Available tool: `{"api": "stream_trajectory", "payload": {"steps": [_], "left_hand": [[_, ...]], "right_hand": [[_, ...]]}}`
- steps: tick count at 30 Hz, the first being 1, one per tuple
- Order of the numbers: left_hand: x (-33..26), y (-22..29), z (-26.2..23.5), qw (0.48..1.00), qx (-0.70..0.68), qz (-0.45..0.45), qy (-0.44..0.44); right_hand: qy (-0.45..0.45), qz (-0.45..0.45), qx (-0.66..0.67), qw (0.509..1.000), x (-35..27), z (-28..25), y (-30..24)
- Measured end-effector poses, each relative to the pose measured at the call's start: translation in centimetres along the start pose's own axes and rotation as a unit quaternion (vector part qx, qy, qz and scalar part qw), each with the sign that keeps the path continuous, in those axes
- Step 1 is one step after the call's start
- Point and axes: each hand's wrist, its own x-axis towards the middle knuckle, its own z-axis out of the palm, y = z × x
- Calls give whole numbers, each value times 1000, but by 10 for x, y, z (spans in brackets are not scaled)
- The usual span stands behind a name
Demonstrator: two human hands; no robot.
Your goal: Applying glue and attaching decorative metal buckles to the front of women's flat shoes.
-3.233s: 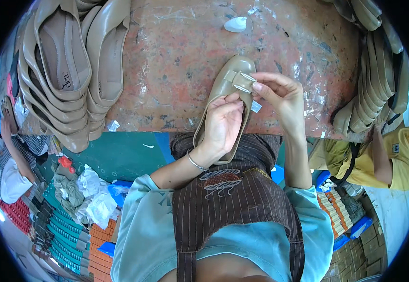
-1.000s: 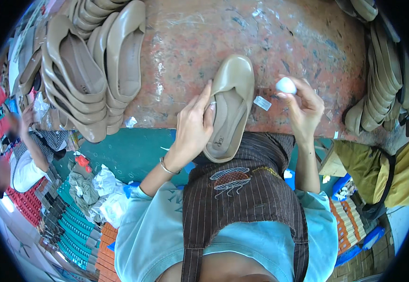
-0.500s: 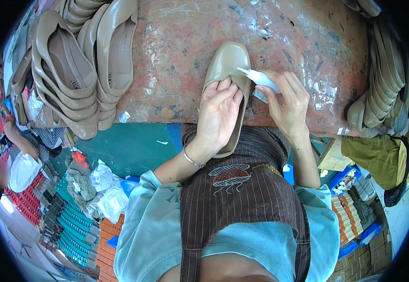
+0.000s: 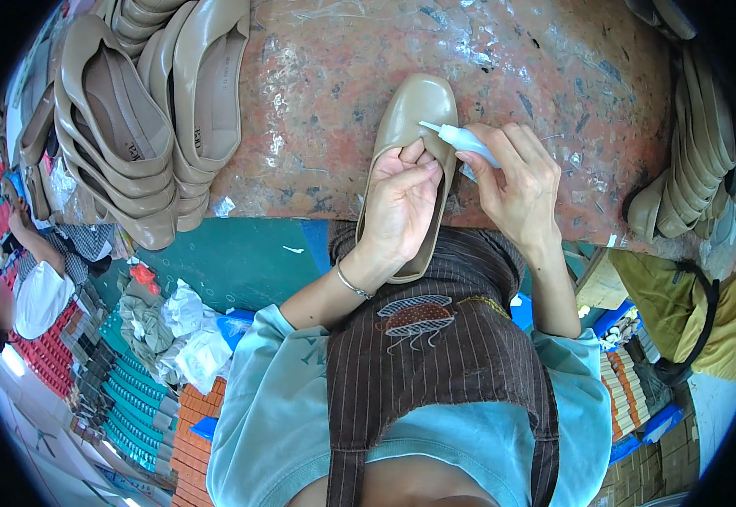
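A beige, glossy square-toed flat shoe (image 4: 418, 106) lies with its toe on the table and its heel over the near edge, against my apron. My left hand (image 4: 406, 194) reaches palm up into the shoe's opening, its fingertips tucked under the upper, gripping it from inside. Between the thumb and fingers of my right hand (image 4: 520, 173) is a small white squeeze bottle (image 4: 472, 144) with a thin nozzle. The nozzle tip points left and is at the upper, just ahead of the opening's front edge. Whether anything comes out of it is too small to tell.
Nested beige shoes (image 4: 118, 135) are piled at the table's left, and another row (image 4: 693, 152) stands at its right. The worn reddish table (image 4: 317, 101) bears scuffs and pale residue. White plastic bags (image 4: 199, 342) lie on the floor at left. Another person (image 4: 42, 300) is at far left.
The shoe and my left hand have shifted slightly right. The bottle's nozzle has moved a little left across the shoe's upper. Both hands keep their hold.
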Motion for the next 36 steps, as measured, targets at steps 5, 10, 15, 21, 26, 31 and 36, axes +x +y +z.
{"api": "stream_trajectory", "payload": {"steps": [5, 10, 15, 21, 26, 31, 36], "left_hand": [[0, -1, -2, 1000, 1, 4, -10], [0, 0, 2, 1000, 9, 0, -2], [0, 1, 0, 1000, 15, -4, 2], [-1, 1, -3, 1000, 6, -4, -10], [0, -3, -11, 999, -53, 2, 1], [1, -4, -12, 998, -61, 7, 10], [-2, -3, -11, 997, -72, -1, 26]], "right_hand": [[-16, 1, -3, 1000, 4, -3, -4], [-20, -6, -9, 1000, 9, -5, -8], [-31, -9, -12, 999, 9, -11, -8], [-39, 16, 22, 999, 11, -18, -7], [54, 139, 169, 974, 21, -11, 19], [95, 94, 212, 968, 73, 32, 48], [29, -44, 103, 993, 102, 53, 48]]}}
